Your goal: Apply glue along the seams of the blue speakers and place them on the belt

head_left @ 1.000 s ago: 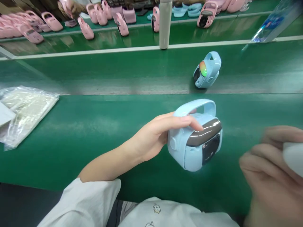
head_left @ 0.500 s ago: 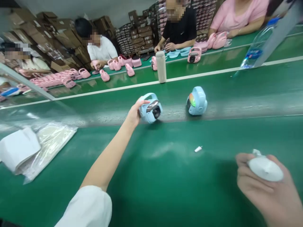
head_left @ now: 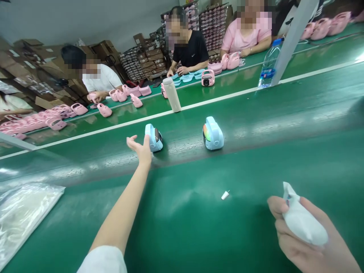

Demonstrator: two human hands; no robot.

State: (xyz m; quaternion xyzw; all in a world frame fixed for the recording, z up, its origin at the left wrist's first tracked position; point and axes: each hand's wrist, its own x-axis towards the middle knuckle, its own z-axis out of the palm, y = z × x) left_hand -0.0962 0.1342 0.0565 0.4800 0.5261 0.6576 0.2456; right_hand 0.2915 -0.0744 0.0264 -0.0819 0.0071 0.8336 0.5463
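My left hand (head_left: 141, 149) has its fingers spread beside a light blue handled device (head_left: 155, 138) standing on the green belt (head_left: 182, 142). To the right stands another light blue device (head_left: 213, 133), with a rainbow-coloured panel on its left side. At the lower right my right hand (head_left: 301, 235) is closed around a white, soft-looking wrapped object (head_left: 305, 222). A small white piece (head_left: 225, 195) with a thin tip lies on the green surface between my hands.
A beige bottle (head_left: 171, 94) and a water bottle (head_left: 269, 66) stand beyond the belt. A clear plastic bag (head_left: 25, 212) lies at left. People sit across the line with pink parts (head_left: 104, 110); a grey post (head_left: 294, 41) rises at right.
My left hand has let go of the left blue device and spread its fingers; that device now faces more to the right. The view has shifted right, and the white object in my right hand is tilted differently.
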